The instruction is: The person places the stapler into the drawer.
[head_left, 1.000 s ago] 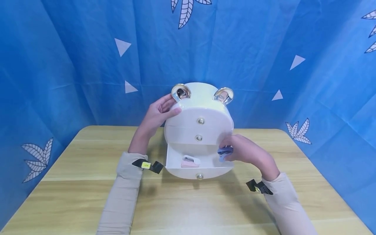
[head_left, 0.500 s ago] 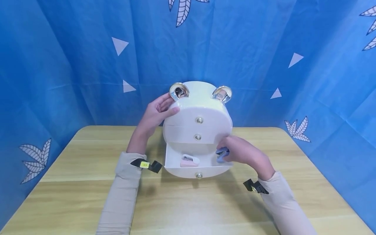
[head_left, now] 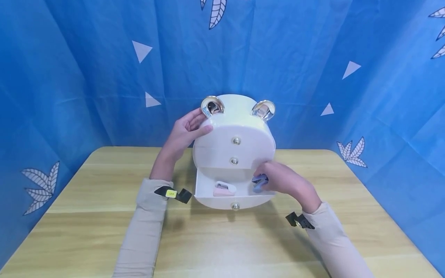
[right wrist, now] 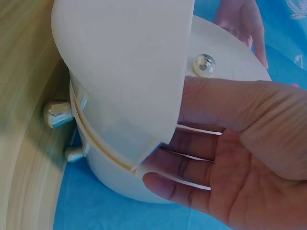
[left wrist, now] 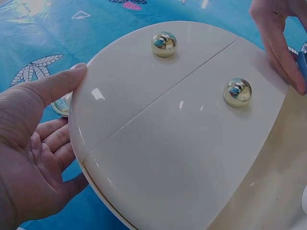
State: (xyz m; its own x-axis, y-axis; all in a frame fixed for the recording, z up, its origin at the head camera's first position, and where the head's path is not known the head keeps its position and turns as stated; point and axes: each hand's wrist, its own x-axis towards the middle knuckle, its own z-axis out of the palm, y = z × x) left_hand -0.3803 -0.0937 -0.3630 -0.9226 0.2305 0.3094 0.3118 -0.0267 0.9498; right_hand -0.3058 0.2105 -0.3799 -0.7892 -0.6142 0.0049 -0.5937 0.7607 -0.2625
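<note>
A white rounded drawer box (head_left: 222, 150) with gold ears and knobs stands upright on the table, its bottom drawer (head_left: 212, 202) pulled out. My left hand (head_left: 180, 135) rests on the box's upper left side. In the left wrist view, the thumb (left wrist: 64, 84) touches the front rim and the fingers lie along the side behind it. With my right hand (head_left: 283, 177) I pinch a small blue two-armed, clip-like thing (head_left: 258, 185) over the drawer's right part. The right wrist view shows the fingertips partly hidden by the drawer front (right wrist: 124, 57). A pink-and-white pencil sharpener (head_left: 224, 190) lies inside the drawer.
The box stands near the back of a wooden table (head_left: 222, 247), in front of a blue patterned curtain (head_left: 292, 50). Both upper drawers are closed, each with a gold knob (head_left: 236, 141). Dark straps (head_left: 300, 221) circle both wrists.
My right hand has moved left, carrying the blue thing further over the drawer towards the sharpener. The left hand keeps its place on the box.
</note>
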